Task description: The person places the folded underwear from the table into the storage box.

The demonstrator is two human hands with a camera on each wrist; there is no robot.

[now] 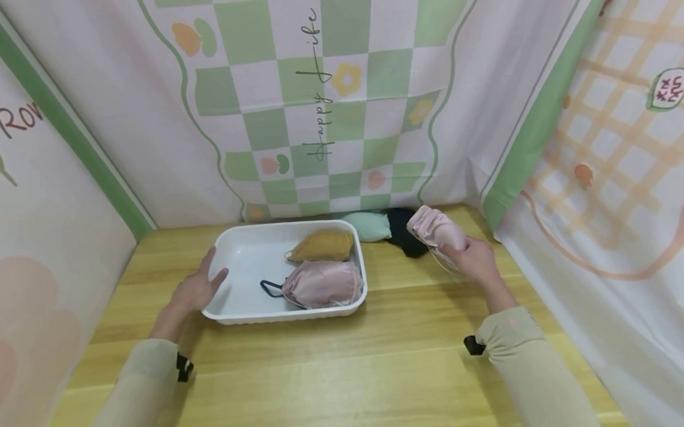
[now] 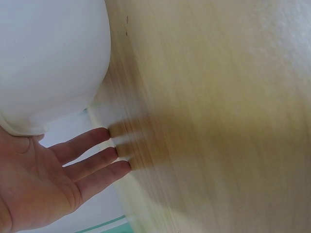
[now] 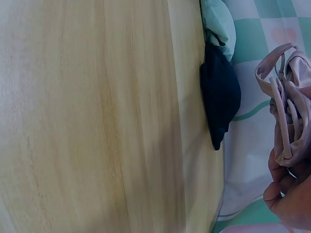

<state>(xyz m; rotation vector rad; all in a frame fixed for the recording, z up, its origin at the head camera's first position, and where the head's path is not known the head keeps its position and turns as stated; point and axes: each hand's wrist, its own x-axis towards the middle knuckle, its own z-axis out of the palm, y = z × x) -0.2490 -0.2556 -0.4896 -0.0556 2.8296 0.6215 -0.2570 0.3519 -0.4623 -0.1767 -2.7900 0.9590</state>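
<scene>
In the head view, my left hand (image 1: 195, 289) rests at the left rim of a white tray (image 1: 248, 317), thumb over the edge. Three of its fingers (image 2: 90, 182) extend straight outside the tray, close over the table. My right hand (image 1: 476, 262) grips a folded pale pink bra (image 1: 440, 229), raised at the right; its loose straps show in the right wrist view. Inside the tray lie a folded mustard bra (image 1: 322, 245) and, nearer me, a dusty pink bra (image 1: 322, 285) with a black strap loop pointing left.
Against the back curtain (image 1: 345, 113), a mint garment (image 1: 370, 226) and a black garment (image 3: 219, 94) lie side by side, right of the tray. Patterned curtains hang on both sides of the wooden table (image 1: 336, 376).
</scene>
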